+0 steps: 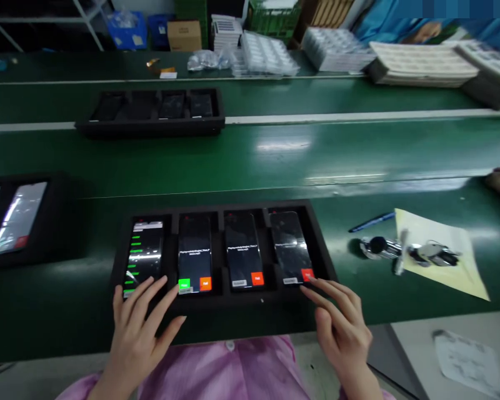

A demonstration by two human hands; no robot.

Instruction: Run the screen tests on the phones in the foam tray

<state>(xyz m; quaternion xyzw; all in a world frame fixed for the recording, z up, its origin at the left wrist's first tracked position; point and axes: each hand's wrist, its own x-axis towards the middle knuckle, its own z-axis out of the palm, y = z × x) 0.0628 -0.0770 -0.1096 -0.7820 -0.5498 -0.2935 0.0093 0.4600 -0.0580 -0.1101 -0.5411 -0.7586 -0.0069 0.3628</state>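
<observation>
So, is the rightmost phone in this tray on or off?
On: the rightmost phone shows white text and a red button near your right hand.

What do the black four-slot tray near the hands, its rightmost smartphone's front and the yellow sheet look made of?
Black four-slot tray: matte foam or plastic, can't tell which; thick walls show little shine.
Rightmost smartphone: front probably glossy glass or film, given the pale glare on its screen.
Yellow sheet: likely matte paper, being thin with little glare.
</observation>
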